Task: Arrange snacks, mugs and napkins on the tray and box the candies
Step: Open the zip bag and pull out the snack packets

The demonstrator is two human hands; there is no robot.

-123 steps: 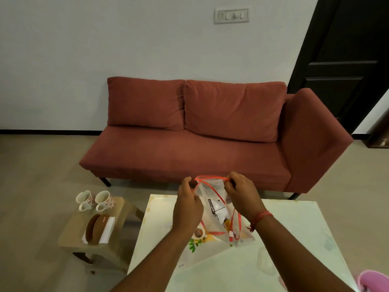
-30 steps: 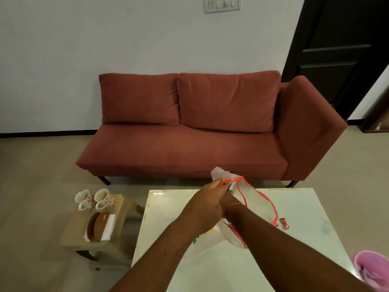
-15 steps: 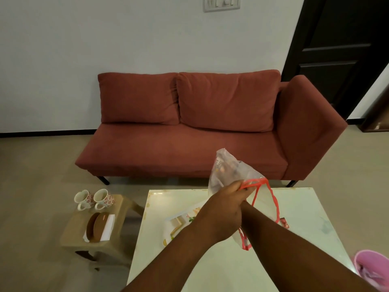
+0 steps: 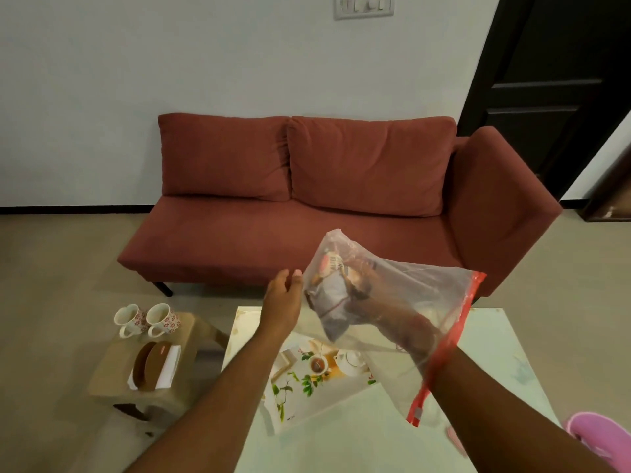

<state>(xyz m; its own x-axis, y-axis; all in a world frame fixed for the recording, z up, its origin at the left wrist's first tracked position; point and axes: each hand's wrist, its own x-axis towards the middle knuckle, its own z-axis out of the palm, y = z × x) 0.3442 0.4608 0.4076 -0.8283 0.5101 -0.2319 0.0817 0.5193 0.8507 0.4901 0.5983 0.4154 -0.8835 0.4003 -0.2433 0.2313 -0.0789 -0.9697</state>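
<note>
Clear plastic zip bag (image 4: pixel 403 302) hangs over the tray (image 4: pixel 307 377), right hand (image 4: pixel 362 291) buried inside, seemingly gripping snack packets (image 4: pixel 329 285) to draw them out, while the open left hand (image 4: pixel 283 302) steadies its side.

Red sofa (image 4: pixel 307 213) against white wall (image 4: pixel 170 56), beige floor (image 4: pixel 51 268), dark door (image 4: pixel 553 80)
</note>
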